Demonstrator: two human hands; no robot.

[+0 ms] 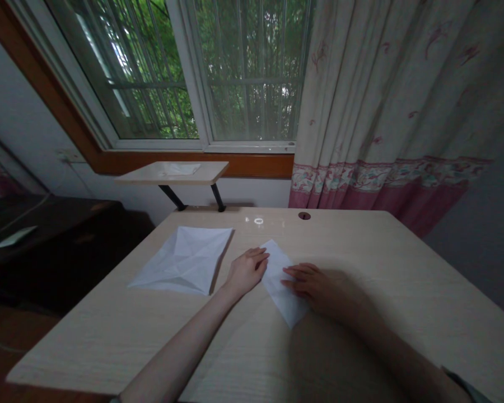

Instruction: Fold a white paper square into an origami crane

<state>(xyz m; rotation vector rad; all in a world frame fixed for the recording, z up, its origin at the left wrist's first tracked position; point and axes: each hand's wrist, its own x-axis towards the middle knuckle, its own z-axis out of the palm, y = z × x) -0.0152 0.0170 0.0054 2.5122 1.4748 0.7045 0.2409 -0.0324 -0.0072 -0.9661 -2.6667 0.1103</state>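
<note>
A small folded white paper lies on the light wooden desk, pointing away from me. My left hand rests flat on the desk at the paper's left edge, fingers stretched toward it. My right hand lies flat on the paper's right side, fingers extended and pressing it down. Neither hand grips anything. A larger creased white sheet lies unfolded on the desk to the left of my left hand.
A small raised shelf on black legs stands at the desk's far edge under the window. A cable hole sits near the back. A patterned curtain hangs at right. A dark cabinet stands left.
</note>
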